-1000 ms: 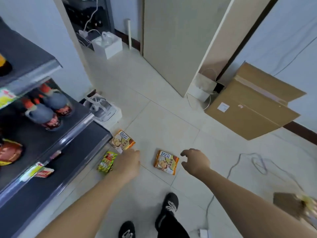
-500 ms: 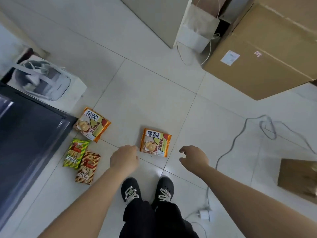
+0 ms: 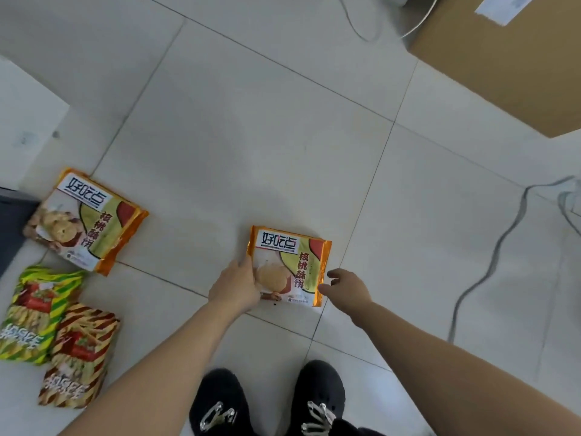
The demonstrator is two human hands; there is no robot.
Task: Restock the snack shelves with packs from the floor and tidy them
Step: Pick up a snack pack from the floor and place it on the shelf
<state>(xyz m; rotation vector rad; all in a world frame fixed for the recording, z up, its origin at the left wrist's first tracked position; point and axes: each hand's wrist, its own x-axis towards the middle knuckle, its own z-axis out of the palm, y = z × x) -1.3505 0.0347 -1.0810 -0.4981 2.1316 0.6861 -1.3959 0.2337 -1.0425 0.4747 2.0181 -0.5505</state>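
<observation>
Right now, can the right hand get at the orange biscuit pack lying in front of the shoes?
Probably yes. The right hand is open right at the right edge of the biscuit pack, with nothing between them; the left hand is at the opposite edge.

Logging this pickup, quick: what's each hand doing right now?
Left hand: grips the left edge of the orange biscuit pack.
Right hand: open, fingers loosely curled beside the pack's right corner, holding nothing.

The tiled floor (image 3: 251,136) bears a middle biscuit pack (image 3: 290,262), a left biscuit pack (image 3: 85,220), a green pack (image 3: 34,313), a brown pack (image 3: 78,357).
</observation>
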